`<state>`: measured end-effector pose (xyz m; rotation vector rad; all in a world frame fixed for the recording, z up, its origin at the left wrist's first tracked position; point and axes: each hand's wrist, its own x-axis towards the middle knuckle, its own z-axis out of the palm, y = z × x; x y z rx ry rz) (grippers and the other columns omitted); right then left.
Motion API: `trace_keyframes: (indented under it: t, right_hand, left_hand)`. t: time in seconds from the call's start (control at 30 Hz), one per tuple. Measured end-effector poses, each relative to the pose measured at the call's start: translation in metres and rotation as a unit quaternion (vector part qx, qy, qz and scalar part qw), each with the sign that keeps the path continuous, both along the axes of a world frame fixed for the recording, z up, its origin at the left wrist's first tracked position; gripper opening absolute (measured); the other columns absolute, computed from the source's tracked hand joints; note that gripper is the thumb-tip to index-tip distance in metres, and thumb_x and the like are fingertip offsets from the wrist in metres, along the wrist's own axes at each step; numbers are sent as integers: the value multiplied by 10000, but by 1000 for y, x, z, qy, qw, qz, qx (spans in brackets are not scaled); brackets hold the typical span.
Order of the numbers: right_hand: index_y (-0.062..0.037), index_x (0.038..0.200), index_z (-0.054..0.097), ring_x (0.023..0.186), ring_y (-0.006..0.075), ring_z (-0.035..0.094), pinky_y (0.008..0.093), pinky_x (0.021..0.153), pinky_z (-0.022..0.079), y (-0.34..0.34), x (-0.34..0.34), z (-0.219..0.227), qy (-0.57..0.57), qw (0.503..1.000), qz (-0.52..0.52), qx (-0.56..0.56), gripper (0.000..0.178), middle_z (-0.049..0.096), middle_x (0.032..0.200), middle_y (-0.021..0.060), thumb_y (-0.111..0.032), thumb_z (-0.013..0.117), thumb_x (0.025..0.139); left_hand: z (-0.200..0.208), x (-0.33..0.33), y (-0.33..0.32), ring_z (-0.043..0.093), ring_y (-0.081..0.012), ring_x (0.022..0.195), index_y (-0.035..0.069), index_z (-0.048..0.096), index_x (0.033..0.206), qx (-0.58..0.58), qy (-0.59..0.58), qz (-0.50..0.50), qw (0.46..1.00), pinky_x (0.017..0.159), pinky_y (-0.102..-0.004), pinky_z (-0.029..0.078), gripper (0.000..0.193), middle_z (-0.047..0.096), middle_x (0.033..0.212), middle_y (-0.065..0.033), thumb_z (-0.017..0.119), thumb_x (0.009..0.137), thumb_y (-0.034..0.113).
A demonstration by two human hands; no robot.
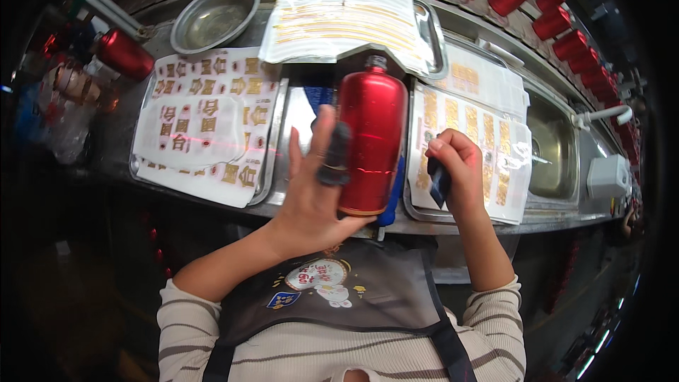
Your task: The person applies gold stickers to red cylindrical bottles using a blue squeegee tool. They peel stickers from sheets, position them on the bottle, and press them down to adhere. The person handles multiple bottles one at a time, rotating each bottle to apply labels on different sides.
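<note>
Red bottle lies neck-far between printed sheets, likely placed within reach; the left hand, fingers loosely spread, touches its left side and near end, apparently steadying it; the right hand pinches a dark flat piece.

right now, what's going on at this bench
A person's left hand, black covers on some fingers, is at the left side of a red metallic bottle, thumb by its base and neck pointing away. The right hand pinches a small dark flat piece over white sheets with gold patterns. More patterned sheets lie on the left.
</note>
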<state>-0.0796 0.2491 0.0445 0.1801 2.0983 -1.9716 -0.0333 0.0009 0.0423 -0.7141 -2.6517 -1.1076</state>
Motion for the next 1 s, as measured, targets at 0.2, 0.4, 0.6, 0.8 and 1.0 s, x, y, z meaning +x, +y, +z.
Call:
trace_keyframes:
  t: [0.2,0.4,0.6,0.8,1.0]
  right_hand:
    - [-27,1025,549,707,25,498,164,603,385,-35,13,-3,129,988,37,80,220,555,831,-20,-106,700,887]
    - [-44,1056,497,685,35,470,155,589,363,-44,22,5,181,974,54,123,471,462,963,-7,-243,838,800]
    - [-56,1058,475,689,30,447,165,603,351,-33,20,9,111,991,32,66,471,459,916,-10,-275,820,824]
    - [-58,1061,452,739,50,457,174,646,367,-29,16,11,87,995,48,21,460,457,935,4,-261,802,842]
    - [-50,1069,449,856,92,476,202,707,412,-21,20,10,60,997,40,15,482,448,1016,28,-275,808,839]
  left_hand:
    - [-4,-10,6,305,-408,1459,-7,609,1254,-69,169,-25,983,1198,-564,174,713,338,1556,-240,789,680,377]
    - [-17,-8,-26,282,-428,1463,-60,556,1270,92,38,-67,993,1174,-571,241,871,284,1556,-297,804,677,528]
    - [-14,-27,-138,683,-326,785,-14,659,825,135,-123,228,956,727,-410,541,377,704,888,-174,795,820,338]
    - [-13,-55,-290,579,-327,1127,-22,598,1247,-295,-149,471,818,961,-445,438,715,604,1181,-202,839,718,394]
    - [-11,-27,-310,485,-336,1258,-18,578,1224,-256,-204,495,805,1050,-459,373,770,528,1311,-201,862,669,434]
